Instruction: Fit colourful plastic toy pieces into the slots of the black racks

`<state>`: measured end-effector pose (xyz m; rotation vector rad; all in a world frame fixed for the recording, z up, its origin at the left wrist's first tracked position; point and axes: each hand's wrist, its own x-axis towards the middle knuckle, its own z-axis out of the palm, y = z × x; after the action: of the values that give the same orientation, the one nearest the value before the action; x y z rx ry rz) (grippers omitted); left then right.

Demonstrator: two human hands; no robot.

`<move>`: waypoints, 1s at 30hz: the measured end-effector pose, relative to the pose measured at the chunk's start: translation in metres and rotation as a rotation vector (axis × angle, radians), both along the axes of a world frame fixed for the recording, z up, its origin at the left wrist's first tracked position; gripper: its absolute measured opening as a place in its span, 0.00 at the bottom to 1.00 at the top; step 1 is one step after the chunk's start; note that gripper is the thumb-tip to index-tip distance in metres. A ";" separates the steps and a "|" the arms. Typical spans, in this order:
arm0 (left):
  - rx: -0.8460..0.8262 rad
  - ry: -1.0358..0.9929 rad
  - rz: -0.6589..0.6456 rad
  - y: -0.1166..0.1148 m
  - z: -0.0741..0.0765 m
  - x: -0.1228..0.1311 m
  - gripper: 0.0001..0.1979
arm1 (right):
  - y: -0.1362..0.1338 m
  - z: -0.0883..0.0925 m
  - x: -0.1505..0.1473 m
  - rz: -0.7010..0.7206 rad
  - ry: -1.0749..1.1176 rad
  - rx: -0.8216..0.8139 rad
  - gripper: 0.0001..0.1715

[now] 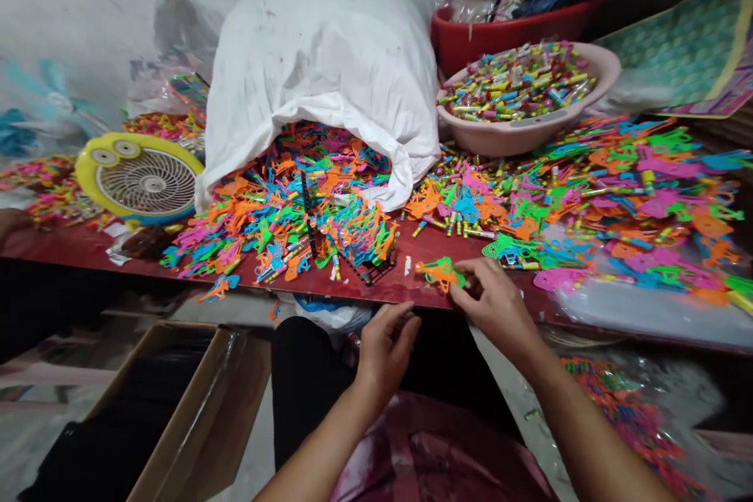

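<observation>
Pinching orange-green pieces [441, 276] centre-right with right hand [492, 300], likely keeping them together. Curling left hand [383, 347], lower centre; cannot tell contents.

Behind the dark red desk [64, 248] rises a scuffed off-white wall [106, 8] marked with grey smudges, while beneath it lies a pale grey floor [509, 388], all in soft, fairly even light.

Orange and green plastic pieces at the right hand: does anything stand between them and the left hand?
Nothing visible blocks the way; the red table's front edge runs between the left hand and the orange and green plastic pieces.
</observation>
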<state>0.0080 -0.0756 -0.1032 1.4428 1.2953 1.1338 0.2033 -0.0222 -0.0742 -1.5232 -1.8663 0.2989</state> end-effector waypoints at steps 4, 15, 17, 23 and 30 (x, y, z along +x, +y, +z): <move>-0.148 -0.185 -0.088 -0.003 0.016 0.000 0.21 | -0.030 -0.004 -0.029 0.187 0.186 -0.007 0.13; 0.016 -0.035 -0.120 -0.012 0.024 -0.008 0.19 | -0.036 -0.028 -0.052 0.259 0.093 0.169 0.12; 0.101 -0.007 -0.020 -0.007 0.020 -0.018 0.19 | -0.033 -0.022 -0.047 0.185 0.145 0.107 0.09; 0.201 0.072 0.472 0.034 0.000 -0.049 0.12 | -0.017 -0.010 -0.049 0.004 0.300 -0.083 0.16; 0.378 0.284 0.536 0.053 -0.012 -0.046 0.07 | 0.032 -0.010 -0.028 -0.072 0.032 -0.092 0.10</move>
<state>-0.0384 -0.0222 -0.1151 1.6184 1.8103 1.6354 0.1752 0.0098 -0.0846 -1.6339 -1.7905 0.3780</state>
